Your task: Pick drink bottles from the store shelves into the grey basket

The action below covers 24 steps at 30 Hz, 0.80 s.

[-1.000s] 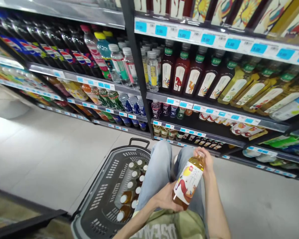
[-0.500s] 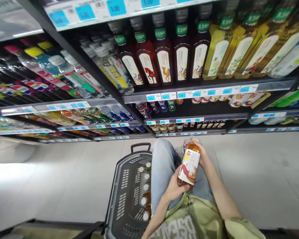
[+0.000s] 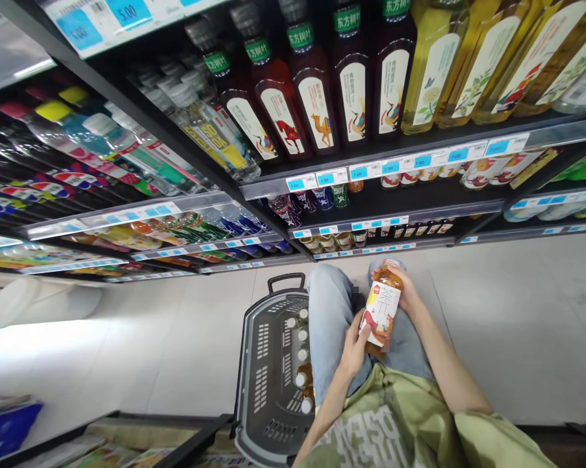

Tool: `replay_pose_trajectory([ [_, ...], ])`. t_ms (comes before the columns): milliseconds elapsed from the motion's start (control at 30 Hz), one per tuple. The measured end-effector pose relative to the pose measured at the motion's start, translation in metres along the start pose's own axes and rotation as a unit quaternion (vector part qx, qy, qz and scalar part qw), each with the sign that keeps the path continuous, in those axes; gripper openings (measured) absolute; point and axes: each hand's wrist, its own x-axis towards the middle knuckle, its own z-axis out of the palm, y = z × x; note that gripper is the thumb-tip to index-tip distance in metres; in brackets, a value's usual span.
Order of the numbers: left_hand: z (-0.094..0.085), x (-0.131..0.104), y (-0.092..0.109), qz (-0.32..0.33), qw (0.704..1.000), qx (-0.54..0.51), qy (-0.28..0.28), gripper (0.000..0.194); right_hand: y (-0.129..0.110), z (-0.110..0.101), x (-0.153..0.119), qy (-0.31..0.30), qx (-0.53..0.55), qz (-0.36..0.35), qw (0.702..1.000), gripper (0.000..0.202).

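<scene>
A bottle of amber drink with a white picture label lies tilted over my lap, its label facing up at me. My left hand grips its lower end, the thumb across the label. Around the cap end wraps my right hand, which hides most of the cap. Beside my left knee stands a grey shopping basket. Several white-capped bottles stand along its right side, some with amber drink in them, partly hidden by my leg.
In front rises a drinks shelf with price tags and rows of bottles. Dark red tea bottles and yellow ones fill its upper level. Behind the basket is a low black-framed rack. Pale floor tiles lie to the right.
The view has shifted, so the upper shelf looks closer and the basket and my body sit further right. My left thumb has moved up onto the label; both hands still hold the bottle.
</scene>
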Motion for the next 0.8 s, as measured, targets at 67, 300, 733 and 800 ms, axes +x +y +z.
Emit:
replay_pose_trajectory([
  [67, 0.001, 0.001, 0.000, -0.002, 1.000, -0.020, 0.011, 0.087, 0.001, 0.000, 0.000, 0.009, -0.004, -0.005, 1.000, 0.047],
  [300, 0.010, 0.007, -0.002, -0.017, 0.987, -0.157, 0.041, 0.083, 0.004, -0.002, 0.002, -0.001, -0.010, -0.003, 1.000, 0.040],
  [733, -0.009, 0.014, -0.002, -0.251, 0.922, -0.256, -0.147, 0.103, -0.003, -0.010, -0.013, 0.011, 0.051, -0.013, 0.999, 0.032],
  [800, -0.007, 0.015, -0.007, -0.258, 0.925, -0.246, -0.130, 0.099, -0.004, -0.011, -0.013, 0.016, 0.056, -0.017, 0.998, 0.032],
])
